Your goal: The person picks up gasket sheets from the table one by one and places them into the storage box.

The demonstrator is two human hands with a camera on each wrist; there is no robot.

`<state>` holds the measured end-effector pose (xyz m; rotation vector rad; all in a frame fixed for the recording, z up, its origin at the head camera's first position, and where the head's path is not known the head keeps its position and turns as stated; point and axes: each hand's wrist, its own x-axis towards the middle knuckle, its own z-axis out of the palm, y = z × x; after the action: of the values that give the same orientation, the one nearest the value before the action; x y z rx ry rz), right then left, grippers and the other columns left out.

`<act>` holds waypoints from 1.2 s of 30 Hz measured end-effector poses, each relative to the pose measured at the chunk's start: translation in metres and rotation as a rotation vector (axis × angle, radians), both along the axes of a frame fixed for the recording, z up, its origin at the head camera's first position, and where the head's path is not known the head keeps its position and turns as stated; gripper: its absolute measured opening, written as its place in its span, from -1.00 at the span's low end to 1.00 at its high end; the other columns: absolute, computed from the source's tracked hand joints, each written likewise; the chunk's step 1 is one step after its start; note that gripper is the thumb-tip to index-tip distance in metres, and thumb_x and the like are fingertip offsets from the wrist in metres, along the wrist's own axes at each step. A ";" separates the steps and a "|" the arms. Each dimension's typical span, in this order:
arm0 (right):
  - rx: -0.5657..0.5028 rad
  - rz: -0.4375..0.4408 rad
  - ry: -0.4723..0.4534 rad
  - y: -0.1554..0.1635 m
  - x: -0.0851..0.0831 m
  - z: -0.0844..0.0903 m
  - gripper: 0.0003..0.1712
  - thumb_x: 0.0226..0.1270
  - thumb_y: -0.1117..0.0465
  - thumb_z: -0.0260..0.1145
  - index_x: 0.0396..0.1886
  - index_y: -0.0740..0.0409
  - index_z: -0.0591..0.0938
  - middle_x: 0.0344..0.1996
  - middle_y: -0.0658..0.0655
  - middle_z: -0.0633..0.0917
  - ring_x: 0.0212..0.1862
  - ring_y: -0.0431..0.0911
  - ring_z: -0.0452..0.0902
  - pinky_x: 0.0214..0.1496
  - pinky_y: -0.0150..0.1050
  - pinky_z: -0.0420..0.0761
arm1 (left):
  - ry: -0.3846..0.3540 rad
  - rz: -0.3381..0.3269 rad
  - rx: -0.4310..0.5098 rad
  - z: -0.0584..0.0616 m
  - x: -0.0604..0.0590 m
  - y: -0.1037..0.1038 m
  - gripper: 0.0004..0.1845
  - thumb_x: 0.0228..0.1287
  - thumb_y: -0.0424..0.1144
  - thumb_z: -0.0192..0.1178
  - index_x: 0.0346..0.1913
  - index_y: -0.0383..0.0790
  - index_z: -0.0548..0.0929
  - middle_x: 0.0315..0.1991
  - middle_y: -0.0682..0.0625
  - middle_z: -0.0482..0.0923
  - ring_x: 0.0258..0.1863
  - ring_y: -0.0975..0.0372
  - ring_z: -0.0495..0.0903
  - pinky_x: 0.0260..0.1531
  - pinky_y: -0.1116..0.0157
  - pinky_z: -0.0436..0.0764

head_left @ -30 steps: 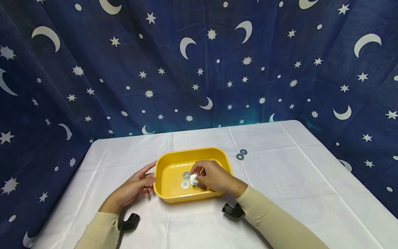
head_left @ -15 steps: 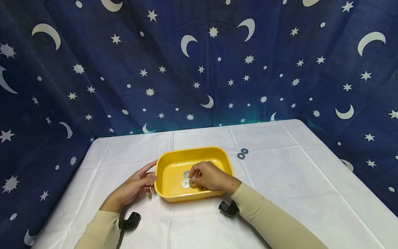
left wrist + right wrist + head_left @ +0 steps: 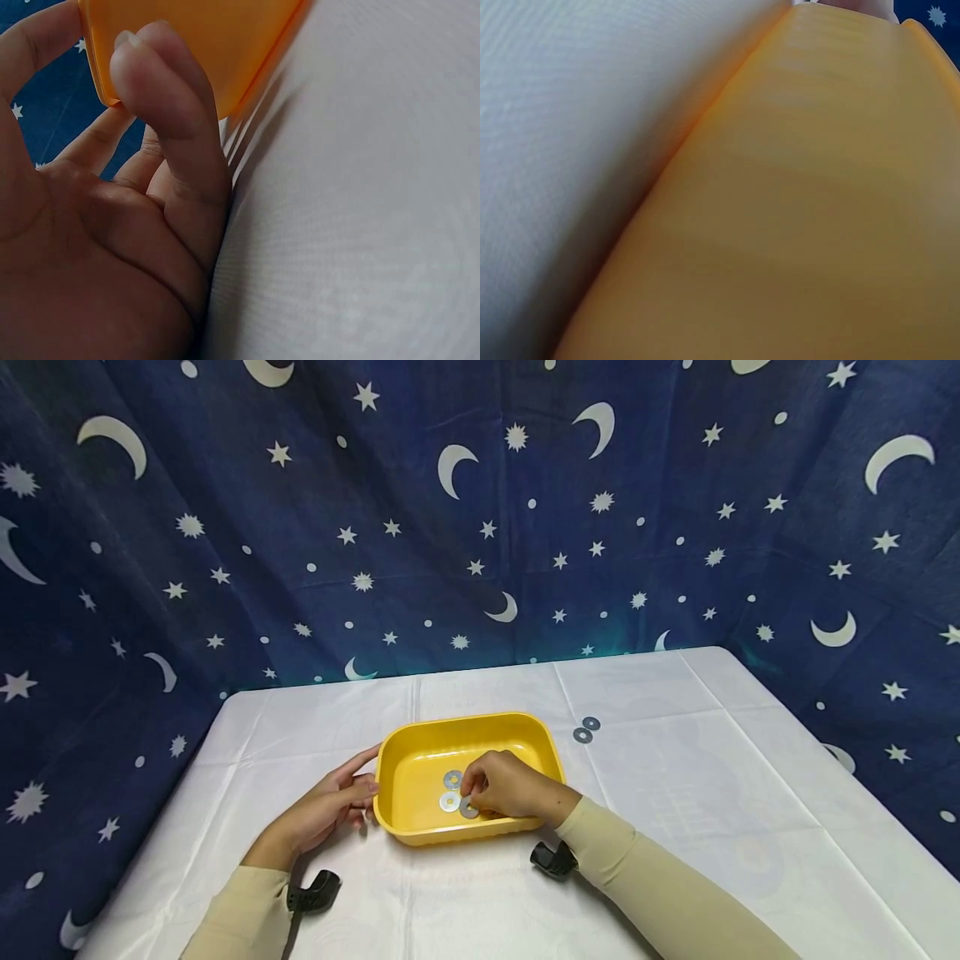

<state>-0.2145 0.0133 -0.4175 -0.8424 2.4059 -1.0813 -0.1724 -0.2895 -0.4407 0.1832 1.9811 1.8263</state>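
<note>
A yellow tray stands on the white cloth, its near side wall filling much of the right wrist view. My left hand rests at the tray's left end, fingers lightly bent and touching its wall; the left wrist view shows the palm and the thumb beside the tray. Inside the tray my right hand pinches a grey flat washer between thumb and fingertips, just over the tray floor. Two more washers, one silvery and one greyer, lie left of those fingertips. The right hand hides part of the tray floor.
Two dark grey washers lie close together on the cloth, right of the tray. A white cloth covers the table. Behind it hangs a blue curtain with moons and stars. Black wrist mounts sit under both forearms.
The washer in my right hand has tilted and turned from bright white through brownish to grey, coming slightly lower. The left hand and the tray stay put.
</note>
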 end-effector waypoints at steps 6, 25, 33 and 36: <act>0.023 0.017 0.033 -0.001 0.000 0.001 -0.85 0.13 0.50 0.35 -0.40 0.20 0.71 -0.58 -0.01 0.60 -0.51 -0.24 0.44 -0.45 -0.48 0.47 | -0.005 0.000 -0.002 -0.001 -0.001 -0.001 -0.21 0.48 -0.21 0.11 0.61 -0.05 -0.06 -0.18 0.01 0.50 -0.40 0.26 0.57 -0.45 0.42 0.63; 0.031 -0.040 0.149 0.011 0.003 0.016 -0.96 0.29 0.33 0.38 -0.28 0.14 0.70 -0.50 -0.05 0.58 -0.46 -0.19 0.45 -0.36 -0.42 0.49 | 0.005 -0.018 -0.004 -0.004 0.000 -0.003 -0.21 0.49 -0.21 0.09 0.62 -0.07 -0.09 -0.21 0.03 0.49 -0.40 0.27 0.58 -0.44 0.43 0.63; -0.038 -0.134 0.202 0.036 0.003 0.028 -0.93 0.35 0.23 0.35 -0.25 0.13 0.73 -0.46 -0.07 0.61 -0.36 -0.17 0.46 -0.32 -0.39 0.50 | 0.010 -0.021 0.000 -0.002 0.000 -0.001 -0.21 0.49 -0.22 0.09 0.62 -0.09 -0.09 -0.18 0.00 0.50 -0.39 0.27 0.59 -0.43 0.42 0.64; -0.077 -0.177 0.210 0.046 0.002 0.030 -0.92 0.36 0.23 0.34 -0.24 0.12 0.73 -0.42 -0.04 0.64 -0.33 -0.15 0.47 -0.30 -0.36 0.53 | 0.014 -0.018 0.001 -0.002 0.001 -0.001 -0.20 0.49 -0.22 0.09 0.62 -0.10 -0.10 -0.17 0.00 0.49 -0.40 0.28 0.59 -0.44 0.42 0.64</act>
<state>-0.2120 0.0589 -0.3873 -0.8167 2.6709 -1.2122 -0.1718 -0.2901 -0.4426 0.2136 1.9819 1.8197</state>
